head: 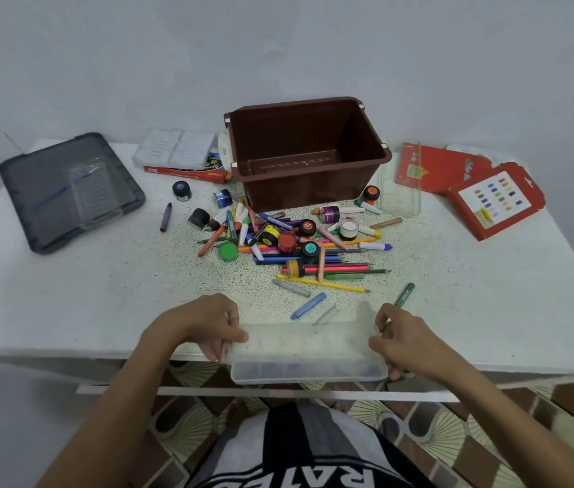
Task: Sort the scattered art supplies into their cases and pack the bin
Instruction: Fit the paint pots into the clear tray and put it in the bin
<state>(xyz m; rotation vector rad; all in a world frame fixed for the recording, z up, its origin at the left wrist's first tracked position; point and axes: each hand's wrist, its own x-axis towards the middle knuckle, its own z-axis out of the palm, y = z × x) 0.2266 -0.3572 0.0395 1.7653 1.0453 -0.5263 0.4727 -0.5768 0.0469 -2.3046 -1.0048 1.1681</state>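
Left hand (204,325) and right hand (408,343) each gripping one clear case (306,350), one brown bin (313,142), one grey lid (42,177)

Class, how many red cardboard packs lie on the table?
3. One red pack lies under the clear cases left of the brown bin; right of the bin lie a flat pack and a colour-chart pack. Others may be hidden.
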